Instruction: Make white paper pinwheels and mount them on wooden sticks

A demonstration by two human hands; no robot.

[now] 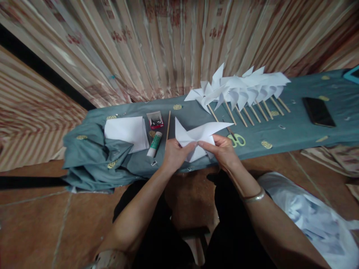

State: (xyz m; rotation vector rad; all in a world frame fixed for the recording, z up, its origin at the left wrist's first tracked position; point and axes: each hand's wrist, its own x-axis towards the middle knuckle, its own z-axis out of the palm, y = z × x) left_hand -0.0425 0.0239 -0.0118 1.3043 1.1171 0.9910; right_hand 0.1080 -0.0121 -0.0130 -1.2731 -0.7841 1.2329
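Observation:
Between my two hands is a white paper pinwheel [193, 136], its points folded toward the centre and two corners standing up. My left hand [176, 153] grips its left side, thumb pressed at the middle. From the right, my right hand [223, 149] pinches it, thumb tip also at the centre. A thin wooden stick [168, 125] lies just beyond my left hand. Scissors with light green handles [238, 140] rest beside my right hand, their blades partly hidden. Left of my hands lie a glue stick [154, 144] and a small red box of metal pins [155, 120].
A stack of white paper [126, 130] sits at the left, partly under bunched cloth [92, 153]. Several finished pinwheels on sticks [238, 89] lie overlapping at the back right. A dark phone [319, 111] is further right. A plastic bag of paper scraps [314, 220] stands on the floor.

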